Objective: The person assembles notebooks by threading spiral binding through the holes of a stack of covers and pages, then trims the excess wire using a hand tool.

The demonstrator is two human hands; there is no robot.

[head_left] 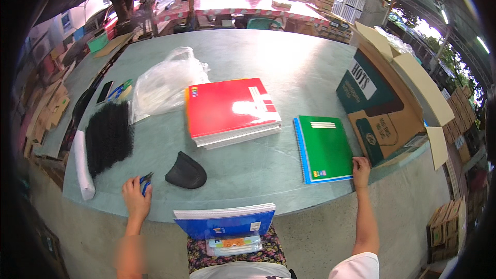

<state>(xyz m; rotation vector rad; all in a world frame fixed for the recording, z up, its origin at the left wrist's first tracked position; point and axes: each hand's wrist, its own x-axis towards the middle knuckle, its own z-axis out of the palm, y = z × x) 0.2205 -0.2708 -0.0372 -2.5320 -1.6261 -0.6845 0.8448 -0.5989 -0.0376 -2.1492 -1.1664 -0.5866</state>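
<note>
From the head view: has blue-handled cutters [146, 179] in the left hand [136, 201], fingers wrapped round the handles, just inside the near edge of the grey-green table [248, 175]. Touches the near right corner of the green notebook [328, 144] with the right hand [361, 171], fingers bent and drawn together; cannot tell whether pinching or only resting. Finds the green notebook lying flat over a blue notebook [300, 157], close to the near edge and just beside an open carton [403, 124], with only a thin wedge of tabletop between. Leaves a modest lane from there to the red-covered stack [230, 103], and a wider stretch along the near edge to a black rounded piece [187, 172]. Opens broadest behind the red-covered stack, toward the far edge. Lines the left edge with a white roll [83, 168] and a black bristly bundle [109, 137].
</note>
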